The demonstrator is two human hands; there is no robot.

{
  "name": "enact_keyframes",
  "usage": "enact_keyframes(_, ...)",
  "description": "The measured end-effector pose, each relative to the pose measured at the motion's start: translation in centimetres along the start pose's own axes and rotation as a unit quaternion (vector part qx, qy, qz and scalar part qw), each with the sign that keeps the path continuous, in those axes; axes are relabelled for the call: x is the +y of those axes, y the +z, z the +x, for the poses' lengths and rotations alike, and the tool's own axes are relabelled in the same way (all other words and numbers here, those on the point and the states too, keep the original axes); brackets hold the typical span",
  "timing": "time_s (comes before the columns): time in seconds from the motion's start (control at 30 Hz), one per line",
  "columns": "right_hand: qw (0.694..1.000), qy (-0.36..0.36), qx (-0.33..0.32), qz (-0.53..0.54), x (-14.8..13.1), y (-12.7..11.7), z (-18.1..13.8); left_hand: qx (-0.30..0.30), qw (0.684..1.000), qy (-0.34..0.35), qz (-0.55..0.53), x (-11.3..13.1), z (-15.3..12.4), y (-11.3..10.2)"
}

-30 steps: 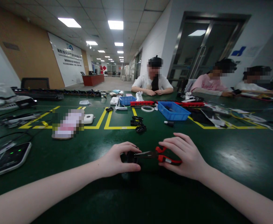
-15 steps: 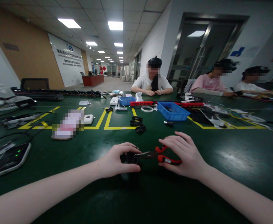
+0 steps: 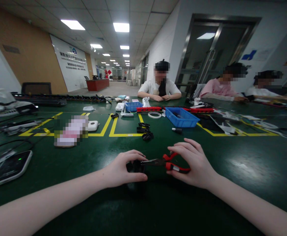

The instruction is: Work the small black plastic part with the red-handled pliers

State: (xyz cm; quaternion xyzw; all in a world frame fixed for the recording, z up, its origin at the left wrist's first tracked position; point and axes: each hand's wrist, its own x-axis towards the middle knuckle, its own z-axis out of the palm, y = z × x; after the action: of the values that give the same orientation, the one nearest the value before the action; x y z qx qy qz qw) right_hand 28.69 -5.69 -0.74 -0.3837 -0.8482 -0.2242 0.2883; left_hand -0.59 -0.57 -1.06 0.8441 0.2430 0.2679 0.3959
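My left hand [image 3: 126,168] grips a small black part [image 3: 134,167] between thumb and fingers, low over the green table. Its exact kind is hard to make out, as the fingers cover much of it. In my right hand [image 3: 193,164] is a pair of needle-nose pliers [image 3: 161,162] with red and black handles. Their tips point left and meet the black part. The handles stand somewhat spread, with my fingers on the upper one and my thumb side at the lower. Several similar black parts [image 3: 147,135] lie beyond my hands.
A blue bin [image 3: 182,121] with dark items stands ahead to the right, a black cylinder [image 3: 177,130] in front of it. Leftward lie a phone [image 3: 10,167], a pixelated device [image 3: 71,131], a white box [image 3: 92,126] and cables. Co-workers [image 3: 159,87] sit across the table.
My hands, the pliers and the black part stay almost in place. The pliers' handles shift very slightly.
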Motion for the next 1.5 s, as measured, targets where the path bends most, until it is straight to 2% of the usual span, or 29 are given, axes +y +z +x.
enact_keyframes(0.6,0.999,-0.004,0.01,-0.038,-0.26,-0.29,0.1,-0.01,1.0,0.001,-0.009,0.02,-0.01,-0.1)
enact_keyframes(1.17,1.0,0.005,0.005,-0.011,-0.22,-0.2,0.08,-0.017,1.0,0.0,0.001,0.24,-0.1,-0.38)
enact_keyframes(1.5,0.998,0.035,-0.028,0.042,-0.37,-0.33,0.33,-0.009,1.0,0.012,0.008,0.0,-0.16,-0.18)
